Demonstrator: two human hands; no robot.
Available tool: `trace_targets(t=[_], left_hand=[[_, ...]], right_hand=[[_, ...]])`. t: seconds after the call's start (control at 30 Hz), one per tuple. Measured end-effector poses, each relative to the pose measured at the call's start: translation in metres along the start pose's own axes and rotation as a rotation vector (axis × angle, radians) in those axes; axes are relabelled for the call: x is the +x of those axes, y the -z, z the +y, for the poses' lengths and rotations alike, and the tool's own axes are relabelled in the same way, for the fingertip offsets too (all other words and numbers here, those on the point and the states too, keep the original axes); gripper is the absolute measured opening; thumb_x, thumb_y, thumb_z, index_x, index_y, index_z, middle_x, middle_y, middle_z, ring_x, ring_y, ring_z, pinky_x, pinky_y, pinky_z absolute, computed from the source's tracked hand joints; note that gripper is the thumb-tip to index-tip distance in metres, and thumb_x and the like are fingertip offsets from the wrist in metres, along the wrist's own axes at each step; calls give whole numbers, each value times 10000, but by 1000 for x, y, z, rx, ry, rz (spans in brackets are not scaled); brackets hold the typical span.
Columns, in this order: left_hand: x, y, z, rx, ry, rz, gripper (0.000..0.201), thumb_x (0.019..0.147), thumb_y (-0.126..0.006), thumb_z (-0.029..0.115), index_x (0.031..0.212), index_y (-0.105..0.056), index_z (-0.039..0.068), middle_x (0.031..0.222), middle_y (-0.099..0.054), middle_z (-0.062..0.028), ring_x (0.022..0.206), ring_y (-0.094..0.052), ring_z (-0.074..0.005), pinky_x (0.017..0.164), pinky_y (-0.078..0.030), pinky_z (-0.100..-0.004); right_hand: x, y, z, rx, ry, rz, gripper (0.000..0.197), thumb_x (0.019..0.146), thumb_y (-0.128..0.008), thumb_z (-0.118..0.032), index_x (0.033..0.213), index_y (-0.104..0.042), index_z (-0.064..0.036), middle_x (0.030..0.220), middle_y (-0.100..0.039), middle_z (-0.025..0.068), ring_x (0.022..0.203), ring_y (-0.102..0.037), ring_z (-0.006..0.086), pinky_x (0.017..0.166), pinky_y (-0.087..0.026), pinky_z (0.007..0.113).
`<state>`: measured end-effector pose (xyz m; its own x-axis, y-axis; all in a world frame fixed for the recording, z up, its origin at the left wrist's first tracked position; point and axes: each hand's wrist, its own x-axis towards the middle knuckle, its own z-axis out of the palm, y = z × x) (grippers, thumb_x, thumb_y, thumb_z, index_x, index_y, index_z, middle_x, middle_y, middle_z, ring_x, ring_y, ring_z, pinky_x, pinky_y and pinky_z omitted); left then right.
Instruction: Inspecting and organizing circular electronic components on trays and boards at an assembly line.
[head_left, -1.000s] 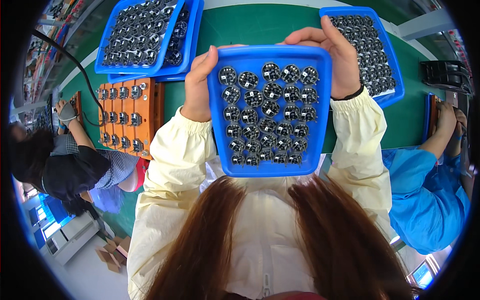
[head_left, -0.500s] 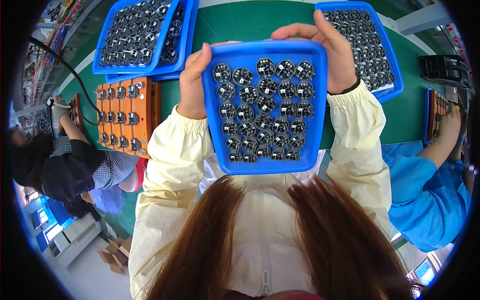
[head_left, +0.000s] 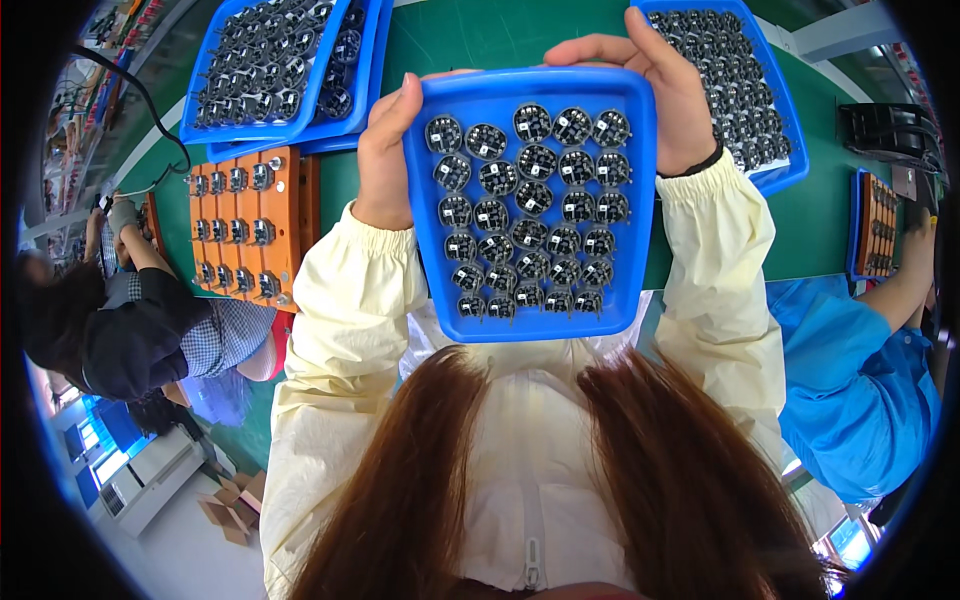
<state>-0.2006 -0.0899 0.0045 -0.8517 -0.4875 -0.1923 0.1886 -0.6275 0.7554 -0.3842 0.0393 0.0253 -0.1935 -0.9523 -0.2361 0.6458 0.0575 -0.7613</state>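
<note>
Between my two hands a blue plastic tray (head_left: 480, 325) is held up, tilted so its inside faces me. Rows of small round black electronic parts (head_left: 537, 162) lie in it, with small pale marks on several. My left hand (head_left: 388, 160) grips the tray's left side, thumb along the rim and the other fingers hidden behind. At the upper right corner my right hand (head_left: 668, 95) is closed round the rim, its thumb up and some fingers behind the tray.
Stacked blue trays of similar parts (head_left: 262, 70) stand at the far left, beside an orange fixture (head_left: 240, 225) holding small parts. Another full blue tray (head_left: 730, 90) lies at the far right on the green table (head_left: 470, 35). Co-workers sit left (head_left: 150, 325) and right (head_left: 850, 380).
The tray has shifted very slightly away from me in the picture, both hands still on it. The co-worker's hand at the right has moved a little.
</note>
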Motion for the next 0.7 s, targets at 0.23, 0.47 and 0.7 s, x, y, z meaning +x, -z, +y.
trace_targets(t=[0.23, 0.47, 0.7], left_hand=[[-2, -2, 2, 1, 5, 6, 526, 925, -363, 393, 1097, -501, -84, 1000, -600, -214, 859, -626, -263, 759, -523, -354], [-1, 1, 2, 20, 8, -17, 513, 932, -349, 383, 1090, -509, -79, 1003, -602, -207, 857, -627, -257, 756, -524, -348], [0, 2, -1, -5, 4, -36, 504, 938, -338, 378, 1086, -516, -71, 992, -609, -188, 853, -625, -240, 761, -518, -340]], right_hand=[[1, 1, 2, 49, -19, -6, 559, 917, -340, -450, 998, -585, 46, 894, -638, 143, 794, -632, 187, 735, -513, 289], [0, 0, 3, 25, 4, 16, 557, 909, -364, -459, 987, -591, 44, 889, -638, 140, 789, -632, 186, 732, -514, 289], [0, 0, 3, -66, 51, 72, 561, 907, -369, -455, 994, -597, 51, 880, -640, 143, 793, -630, 184, 733, -512, 287]])
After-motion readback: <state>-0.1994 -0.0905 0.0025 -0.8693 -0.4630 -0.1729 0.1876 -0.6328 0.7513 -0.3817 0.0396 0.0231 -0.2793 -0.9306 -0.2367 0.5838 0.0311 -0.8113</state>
